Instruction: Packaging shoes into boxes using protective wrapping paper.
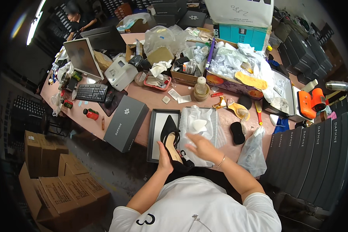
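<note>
Head view looks down on a cluttered pink table (150, 101), the person standing at its near edge. The left hand (165, 159) is closed around the heel end of a black pointed shoe (171, 136), whose toe lies over the open shoe box tray (155, 133) at the near edge. The right hand (203, 148) hovers with loosely spread fingers, gripping nothing, above the clear plastic sheet (200, 133) spread just right of the tray; a white foam pad (199, 124) rests on that sheet.

As a judgement, the packing looks to be at an early stage: one shoe is in hand and partly over the tray, the tray otherwise shows its bare light lining, and the grey box lid (126, 122) lies apart to the left, overhanging the near edge. Closing the box would still remain.

Counting what shows: one black shoe, one tray, one lid, one plastic sheet, one white pad. To the right lie one black insole (237, 132), one clear plastic bag (253, 152), and a row of dark boxes (313, 154) standing upright past the table's right end; I cannot count these surely. Toward the far left corner sits one keyboard (91, 92).
</note>
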Motion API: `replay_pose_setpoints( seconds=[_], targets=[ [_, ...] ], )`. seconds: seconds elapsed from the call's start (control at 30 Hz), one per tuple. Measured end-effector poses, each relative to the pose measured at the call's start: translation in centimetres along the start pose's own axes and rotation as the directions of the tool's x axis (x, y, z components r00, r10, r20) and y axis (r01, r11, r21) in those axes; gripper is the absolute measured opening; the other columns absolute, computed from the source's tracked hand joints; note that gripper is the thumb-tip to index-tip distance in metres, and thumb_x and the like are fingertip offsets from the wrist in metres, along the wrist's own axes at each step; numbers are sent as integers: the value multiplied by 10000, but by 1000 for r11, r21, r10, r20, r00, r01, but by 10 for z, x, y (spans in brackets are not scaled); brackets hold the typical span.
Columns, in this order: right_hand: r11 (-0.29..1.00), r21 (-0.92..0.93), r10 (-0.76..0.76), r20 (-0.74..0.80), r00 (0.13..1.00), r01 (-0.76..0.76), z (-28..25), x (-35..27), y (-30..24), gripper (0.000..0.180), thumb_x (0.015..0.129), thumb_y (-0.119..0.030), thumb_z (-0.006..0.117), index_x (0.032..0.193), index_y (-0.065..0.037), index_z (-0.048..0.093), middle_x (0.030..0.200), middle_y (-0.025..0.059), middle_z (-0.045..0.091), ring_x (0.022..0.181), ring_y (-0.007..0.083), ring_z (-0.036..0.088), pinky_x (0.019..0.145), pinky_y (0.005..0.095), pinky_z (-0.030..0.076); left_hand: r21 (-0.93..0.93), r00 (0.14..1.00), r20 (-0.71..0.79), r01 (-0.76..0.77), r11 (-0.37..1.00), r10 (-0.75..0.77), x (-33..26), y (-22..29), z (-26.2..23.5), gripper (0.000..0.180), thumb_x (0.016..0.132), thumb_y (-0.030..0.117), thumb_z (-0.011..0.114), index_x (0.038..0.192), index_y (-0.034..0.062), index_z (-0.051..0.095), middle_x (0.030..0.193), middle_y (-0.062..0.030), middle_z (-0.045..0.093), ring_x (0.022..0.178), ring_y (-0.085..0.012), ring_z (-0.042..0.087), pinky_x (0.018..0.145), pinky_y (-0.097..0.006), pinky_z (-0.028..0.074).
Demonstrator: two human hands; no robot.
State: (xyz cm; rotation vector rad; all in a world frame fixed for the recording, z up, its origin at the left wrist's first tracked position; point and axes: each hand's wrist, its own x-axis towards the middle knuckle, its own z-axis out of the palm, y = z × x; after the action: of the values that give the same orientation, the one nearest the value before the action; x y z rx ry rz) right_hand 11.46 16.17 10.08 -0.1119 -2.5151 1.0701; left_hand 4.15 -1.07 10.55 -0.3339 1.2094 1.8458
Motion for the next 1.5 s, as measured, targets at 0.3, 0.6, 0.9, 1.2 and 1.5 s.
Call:
replay_pose_setpoints(
  seconds=[0.3, 0.6, 0.9, 1.2, 1.5],
  targets=[
    [847, 248, 333, 442, 833, -470, 79, 10, -15, 618, 980, -460, 311, 849, 77, 587, 935, 299, 547, 898, 453, 508, 862, 500, 383, 25, 986, 167, 21, 999, -25, -32, -22, 7, 844, 890, 718, 276, 1471, 114, 174, 1493, -104, 249, 1379, -247, 245, 1117, -411, 227],
    [975, 151, 120, 250, 961, -161, 85, -19, -44, 631, 965, -489, 347, 1023, 109, 540, 1033, 296, 525, 983, 440, 488, 884, 498, 341, 230, 996, 44, 70, 971, -82, 51, 14, -28, 399, 958, 475, 473, 1064, 93, 517, 853, -61, 585, 765, -170, 603, 710, -328, 529],
    [947, 278, 36, 405, 914, -160, 39, -19, -57, 562, 949, -440, 429, 1064, 101, 534, 1044, 280, 546, 981, 423, 511, 850, 463, 404, 378, 990, 133, -94, 921, 47, 30, 15, -14, 308, 988, 353, 459, 1104, 73, 516, 888, -78, 611, 787, -143, 601, 724, -299, 513],
    [966, 144, 163, 309, 937, -215, -6, -33, -56, 354, 873, -219, 570, 1158, -11, 591, 1477, 254, 244, 1386, 432, 196, 1072, 551, 222, 181, 979, 198, 22, 983, -58, 34, 28, -1, 364, 973, 406, 476, 1110, 72, 526, 904, -83, 626, 737, -163, 636, 664, -305, 543],
    [949, -10, 311, 177, 934, -314, 83, -28, -17, 334, 832, -148, 490, 962, 134, 614, 1503, 311, 95, 1381, 515, 90, 1003, 722, 165, 333, 999, 33, 11, 943, -23, 31, 10, 3, 332, 991, 371, 450, 1059, 49, 496, 869, -13, 524, 784, -108, 539, 695, -265, 478]
  ],
)
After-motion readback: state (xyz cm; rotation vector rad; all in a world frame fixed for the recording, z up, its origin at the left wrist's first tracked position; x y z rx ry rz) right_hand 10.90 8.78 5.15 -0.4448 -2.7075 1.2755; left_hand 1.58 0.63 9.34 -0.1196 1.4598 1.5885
